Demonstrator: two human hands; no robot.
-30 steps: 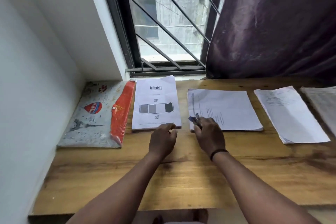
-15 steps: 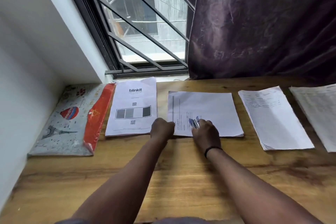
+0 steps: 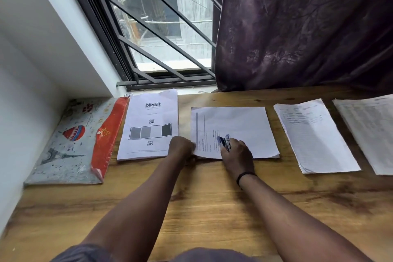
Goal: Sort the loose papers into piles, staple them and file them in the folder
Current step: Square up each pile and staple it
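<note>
At centre frame my left hand [image 3: 181,148] gripped the near left corner of the second paper pile [image 3: 236,130], while my right hand [image 3: 236,153] held a blue stapler [image 3: 223,141] over it. The patterned folder [image 3: 72,142] lay at far left on the desk [image 3: 204,193].

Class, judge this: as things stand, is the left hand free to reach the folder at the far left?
Probably not yet: the left hand grips the middle paper pile's corner. The path to the folder looks unobstructed.
</note>
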